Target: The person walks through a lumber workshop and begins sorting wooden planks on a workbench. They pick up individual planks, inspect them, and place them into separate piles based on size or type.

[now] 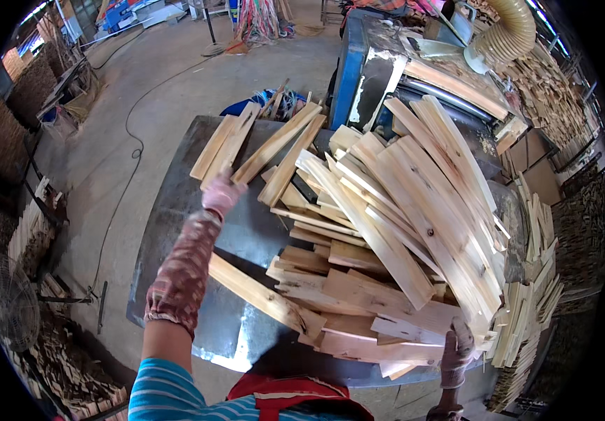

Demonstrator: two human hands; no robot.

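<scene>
Many pale wooden boards [435, 217] lie in a loose, overlapping pile on a dark metal tabletop [176, 210]. My left hand [224, 194], in a pinkish glove and slightly blurred, closes on the near end of a narrow wooden board [234, 144] at the table's far left. Another short board [212, 147] lies alongside it. At the pile's near right corner is my right hand [459, 344], also gloved. Its fingers are curled against the near end of a long wooden board [481, 305], and the palm side is hidden. One separate board [264, 295] slants across the tabletop between my arms.
A blue machine [358, 70] with rollers stands beyond the pile, a ribbed hose [506, 35] above it. Behind the table is a blue container [246, 105]. More wood strips [527, 309] are stacked at right. A fan [8, 302] stands left; a cable [130, 133] crosses the floor.
</scene>
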